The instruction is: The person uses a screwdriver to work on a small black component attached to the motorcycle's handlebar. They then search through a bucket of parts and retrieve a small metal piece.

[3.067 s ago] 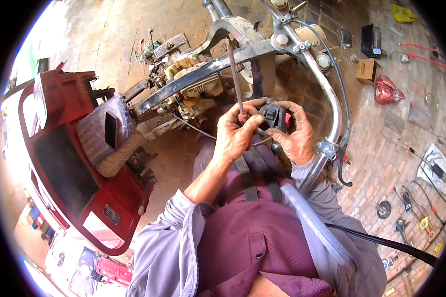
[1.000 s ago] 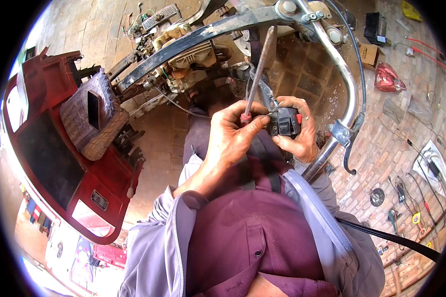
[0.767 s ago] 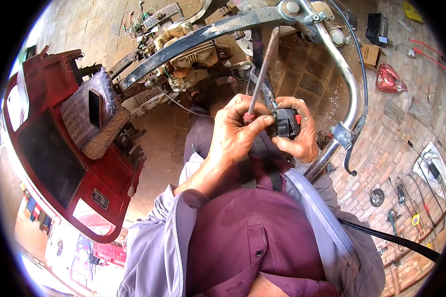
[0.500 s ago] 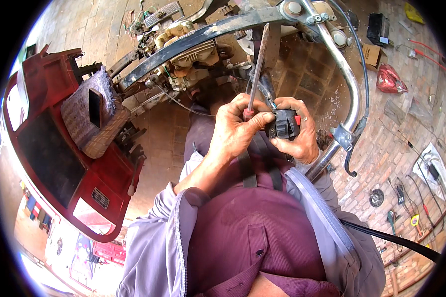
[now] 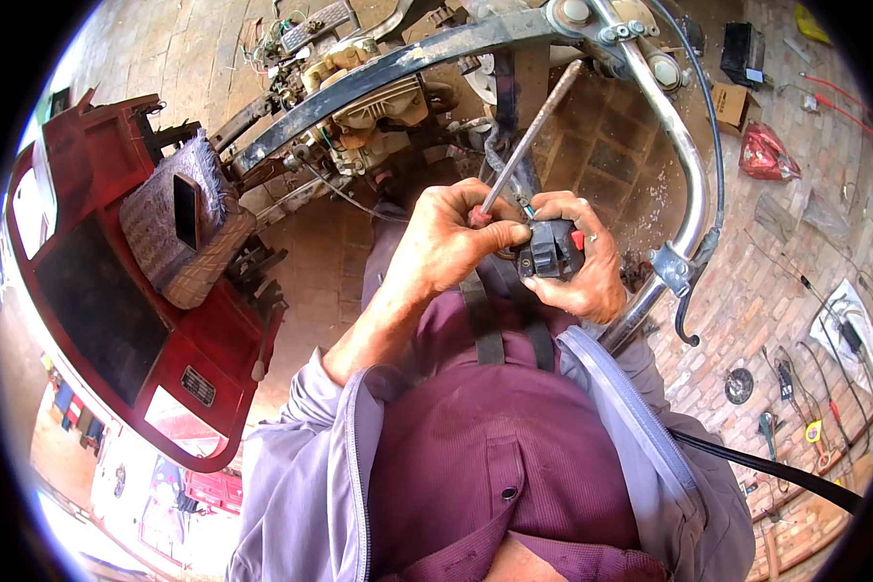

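Observation:
In front of my chest, my right hand [image 5: 592, 267] is closed round a black handlebar switch housing [image 5: 547, 254] with a red button on its right side. My left hand [image 5: 453, 236] holds a screwdriver [image 5: 531, 139] by its red handle, mostly covered by the fingers; the long shaft slants up and to the right. The left thumb rests against the left edge of the switch housing. A wiring bundle [image 5: 520, 173] runs from the housing up toward the frame. Just right of my hands stands the chrome handlebar [image 5: 690, 165] with a lever at its lower end.
Ahead is a dark curved frame tube [image 5: 378, 78] over an engine [image 5: 383, 107]. A red body panel [image 5: 204, 388] stands at left beside a cloth-covered seat with a phone [image 5: 186, 211]. On the brick floor at right lie several tools, a red plastic bag [image 5: 769, 152] and a cardboard box [image 5: 732, 107].
The screwdriver's shaft has tilted from nearly upright to leaning right. My left hand has shifted slightly left, and the switch housing has turned a little in my right hand.

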{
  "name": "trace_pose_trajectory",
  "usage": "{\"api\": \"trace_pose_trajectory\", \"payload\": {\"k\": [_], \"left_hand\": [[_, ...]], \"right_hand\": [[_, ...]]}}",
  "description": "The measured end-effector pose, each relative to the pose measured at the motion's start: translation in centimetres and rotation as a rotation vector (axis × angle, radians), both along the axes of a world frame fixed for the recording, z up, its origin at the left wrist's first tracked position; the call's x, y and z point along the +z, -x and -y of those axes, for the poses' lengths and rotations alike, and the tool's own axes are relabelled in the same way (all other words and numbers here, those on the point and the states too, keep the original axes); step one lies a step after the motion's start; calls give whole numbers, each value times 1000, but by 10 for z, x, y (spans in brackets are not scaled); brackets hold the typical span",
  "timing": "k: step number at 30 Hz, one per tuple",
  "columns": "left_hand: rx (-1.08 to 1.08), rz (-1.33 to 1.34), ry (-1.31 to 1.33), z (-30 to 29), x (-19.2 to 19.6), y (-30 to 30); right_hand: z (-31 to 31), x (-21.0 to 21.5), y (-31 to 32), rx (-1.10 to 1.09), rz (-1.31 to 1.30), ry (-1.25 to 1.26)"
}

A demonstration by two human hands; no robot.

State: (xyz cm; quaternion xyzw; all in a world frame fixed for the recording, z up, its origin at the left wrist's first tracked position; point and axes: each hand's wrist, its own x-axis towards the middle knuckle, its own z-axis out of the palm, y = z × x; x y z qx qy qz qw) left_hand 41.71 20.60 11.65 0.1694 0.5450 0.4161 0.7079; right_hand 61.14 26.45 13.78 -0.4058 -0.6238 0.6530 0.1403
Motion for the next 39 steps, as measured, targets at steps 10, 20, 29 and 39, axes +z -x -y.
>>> {"api": "trace_pose_trajectory", "payload": {"k": [10,20,29,39], "left_hand": [[-87,-1,3,2,3,6],[-115,41,-41,6,7,14],[-133,55,-11,4,10,12],[-72,94,-99,4,8,11]], "right_hand": [[4,4,-2,18,-1,-17],[2,8,-2,86,6,-33],[3,5,-4,48,-44,-5],[3,10,-3,46,-41,86]]}}
